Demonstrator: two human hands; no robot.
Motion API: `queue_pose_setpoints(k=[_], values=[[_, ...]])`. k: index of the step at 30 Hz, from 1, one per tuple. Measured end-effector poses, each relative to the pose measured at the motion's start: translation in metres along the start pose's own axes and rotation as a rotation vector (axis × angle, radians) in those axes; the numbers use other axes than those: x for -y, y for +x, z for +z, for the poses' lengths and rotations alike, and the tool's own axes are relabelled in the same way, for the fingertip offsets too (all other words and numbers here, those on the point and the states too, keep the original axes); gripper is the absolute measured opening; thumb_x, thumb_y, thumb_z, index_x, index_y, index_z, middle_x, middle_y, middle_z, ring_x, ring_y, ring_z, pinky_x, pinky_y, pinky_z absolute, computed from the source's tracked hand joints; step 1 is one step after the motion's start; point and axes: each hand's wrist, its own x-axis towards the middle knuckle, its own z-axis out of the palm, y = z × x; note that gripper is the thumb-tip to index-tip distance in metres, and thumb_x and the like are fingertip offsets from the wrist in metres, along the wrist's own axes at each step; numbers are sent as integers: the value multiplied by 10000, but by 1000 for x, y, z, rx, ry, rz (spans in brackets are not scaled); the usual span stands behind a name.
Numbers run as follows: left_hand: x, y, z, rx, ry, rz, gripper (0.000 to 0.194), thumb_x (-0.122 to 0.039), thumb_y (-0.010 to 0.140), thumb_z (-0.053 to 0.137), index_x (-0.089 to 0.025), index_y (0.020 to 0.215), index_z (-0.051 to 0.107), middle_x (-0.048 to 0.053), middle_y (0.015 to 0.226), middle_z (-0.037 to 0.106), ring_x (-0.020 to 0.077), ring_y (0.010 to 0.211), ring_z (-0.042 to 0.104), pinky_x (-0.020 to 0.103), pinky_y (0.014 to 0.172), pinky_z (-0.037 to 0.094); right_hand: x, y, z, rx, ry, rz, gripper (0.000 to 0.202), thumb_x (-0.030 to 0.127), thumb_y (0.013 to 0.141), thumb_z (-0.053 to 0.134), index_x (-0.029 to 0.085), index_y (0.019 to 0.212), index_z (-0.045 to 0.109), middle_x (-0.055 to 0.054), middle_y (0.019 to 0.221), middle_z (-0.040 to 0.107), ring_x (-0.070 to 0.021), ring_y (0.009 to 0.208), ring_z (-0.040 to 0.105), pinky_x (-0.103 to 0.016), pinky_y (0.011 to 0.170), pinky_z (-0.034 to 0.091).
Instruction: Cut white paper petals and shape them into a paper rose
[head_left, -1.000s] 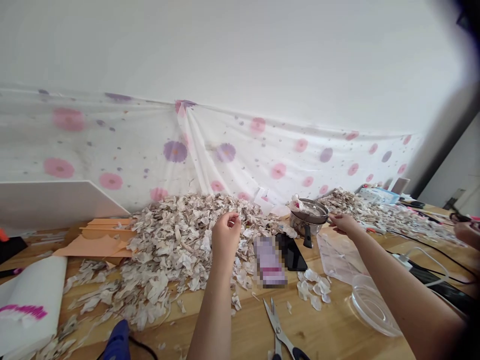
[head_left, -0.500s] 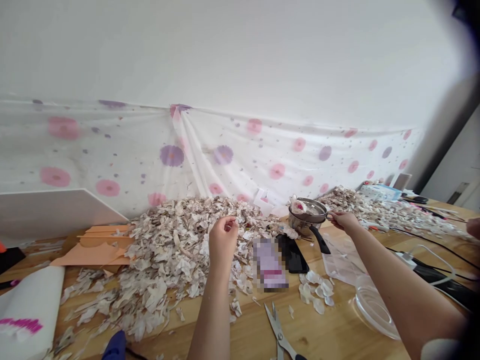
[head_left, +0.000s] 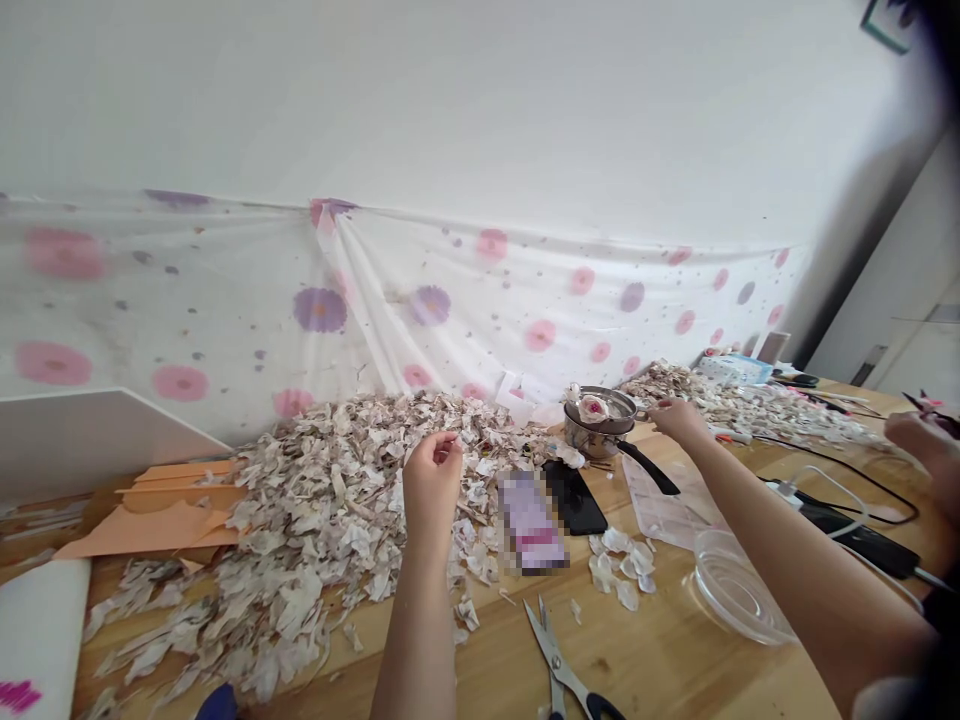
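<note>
The metal pot (head_left: pixel 591 441) stands on the wooden table (head_left: pixel 480 680) and serves as the reference for all positions. Its black handle (head_left: pixel 649 468) extends to the near right. A pale fabric-like flower (head_left: pixel 592 408) with a pink centre lies at the left of the pot's upper rim.

Right hand (head_left: pixel 679 420): located immediately right of the pot, fingers bunched and fingertips at the rim's side loop. Whether the loop is pinched cannot be determined.

Left hand (head_left: pixel 433 470): raised to the left of the pot, well apart from it, fingers curled toward the thumb. Whether the fingertips meet, or pinch anything, cannot be determined.

A large heap of pale, petal-like scraps (head_left: pixel 322 540) spreads left of the pot. On the near side of the pot lie a black phone (head_left: pixel 576 500) and, to its left, a device with a pixelated screen (head_left: pixel 529 520). Loose translucent petals (head_left: pixel 622 565) lie nearer than the black phone, and scissors (head_left: pixel 556 660) nearer again, blades partly open toward the pot. A clear round container (head_left: pixel 739 592) sits to the pot's near right. Farther right of the pot, a co-worker's hand (head_left: pixel 922 440) is visible at the edge of view.
</note>
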Motion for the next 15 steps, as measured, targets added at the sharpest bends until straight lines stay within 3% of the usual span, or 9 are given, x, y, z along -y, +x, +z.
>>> queue_pose_setpoints(k=[3,5,8,10,15], values=[[0,0,-1,-1,-14,-4,217,-321,773,583,-175,897,686,43,799,664,180,719,599,283,674,474,16,-33,-15,-75,-165,-104,299,367,949,502,145,1133,581,-113,1044,651,-243,914,625,-386,774,492],[-1,-1,-1,-2,-23,-11,213,-318,773,584,-176,895,686,44,803,666,180,717,595,284,668,469,29,-61,-8,-25,-254,-247,276,375,954,469,174,1078,612,-96,973,674,-247,885,632,-356,743,474],[-3,-2,-1,4,-40,-15,201,-303,780,580,-179,899,684,46,827,675,174,723,596,279,667,467,49,-101,25,158,-377,-434,209,365,929,553,182,970,645,-49,921,677,-190,822,633,-348,754,501],[-5,-3,-1,12,-47,-17,190,-292,782,582,-176,897,681,45,827,677,171,726,597,275,672,467,59,-119,55,246,-445,-501,210,348,932,575,164,1013,638,-54,1021,663,-181,881,634,-377,805,523],[-10,-6,-7,28,-43,-20,189,-297,793,580,-172,895,678,54,831,681,179,742,601,281,675,466,72,-122,105,263,-545,-444,290,317,937,582,160,1181,582,-85,1177,616,-212,971,636,-410,816,552]])
